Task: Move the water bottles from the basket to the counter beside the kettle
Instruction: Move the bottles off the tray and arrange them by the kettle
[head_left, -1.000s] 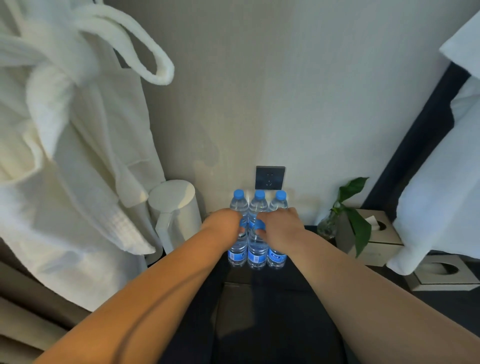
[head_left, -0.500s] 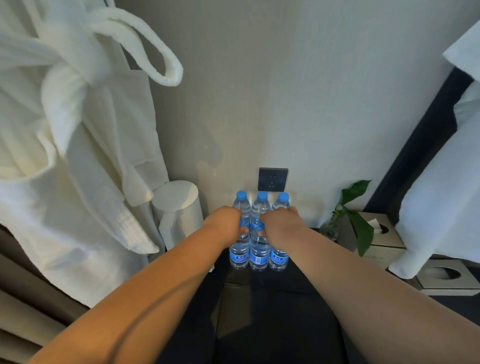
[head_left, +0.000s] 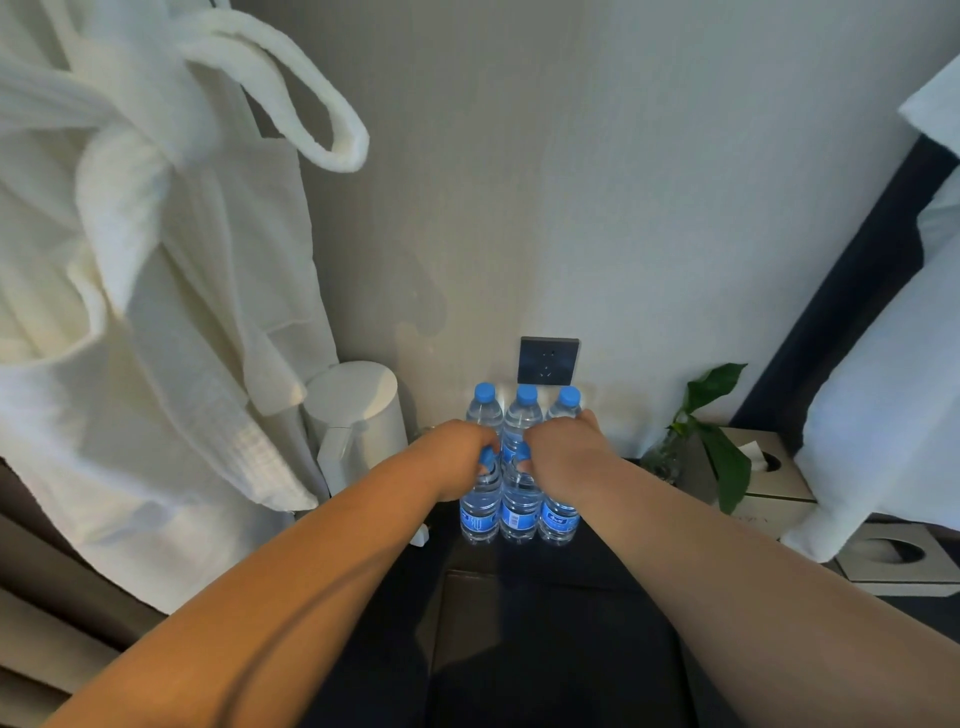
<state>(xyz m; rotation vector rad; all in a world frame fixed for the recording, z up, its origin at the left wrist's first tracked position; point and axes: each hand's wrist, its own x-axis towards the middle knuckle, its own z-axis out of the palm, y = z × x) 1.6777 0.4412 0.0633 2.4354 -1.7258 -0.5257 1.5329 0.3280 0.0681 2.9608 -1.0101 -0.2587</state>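
Hands, left hand and right hand, seemingly clamp front water bottles beside kettle.

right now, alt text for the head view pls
Both hands, left hand and right hand, grip the front row of clear blue-capped water bottles standing on the dark counter. A white cylindrical kettle stands left of them, beside a hanging white bathrobe.
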